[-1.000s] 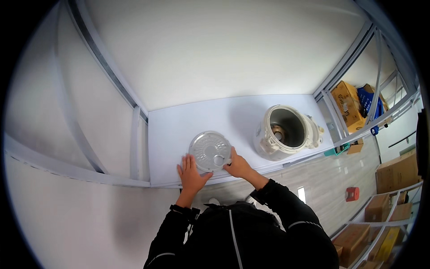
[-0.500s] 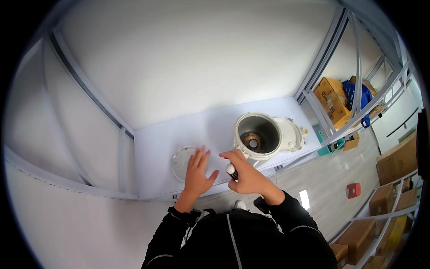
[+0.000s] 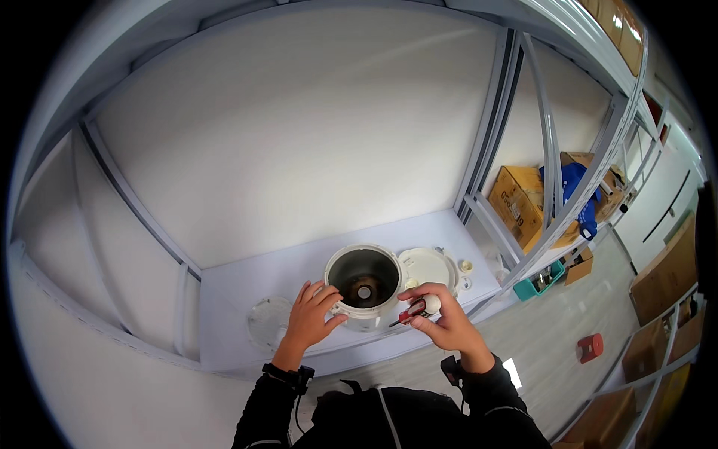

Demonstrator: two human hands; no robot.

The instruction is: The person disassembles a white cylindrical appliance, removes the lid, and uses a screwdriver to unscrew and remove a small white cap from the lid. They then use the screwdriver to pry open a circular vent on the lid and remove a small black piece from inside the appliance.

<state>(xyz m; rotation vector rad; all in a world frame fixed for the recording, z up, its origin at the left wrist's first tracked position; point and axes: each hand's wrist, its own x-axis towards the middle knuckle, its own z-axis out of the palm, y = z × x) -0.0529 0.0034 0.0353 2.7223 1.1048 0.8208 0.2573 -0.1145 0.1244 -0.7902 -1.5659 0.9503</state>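
Observation:
A white rice cooker body (image 3: 383,313) stands open on the shelf, its grey inside showing a brown-stained bottom with a round metal piece in the middle. My left hand (image 3: 308,318) is at its left rim, fingers spread; fingertips seem to touch the rim. In front of the cooker's right side, my right hand (image 3: 452,325) is closed around a screwdriver (image 3: 416,309) with a red, black and white handle. Its dark shaft points left and down. Right of the cooker lies a round white lid (image 3: 428,268). A clear round cover (image 3: 262,323) lies to the left.
Small round parts (image 3: 466,266) lie right of the lid. Grey metal posts (image 3: 490,112) frame the white shelf (image 3: 232,288). Beyond them are cardboard boxes (image 3: 516,198), a blue cloth (image 3: 572,187) and a teal basket (image 3: 540,283). A red stool (image 3: 590,347) stands on the floor.
My view has shifted, so the cooker sits lower and more central. My left hand has gone from over the clear cover to the cooker's rim. My right hand, still holding the screwdriver, has moved right.

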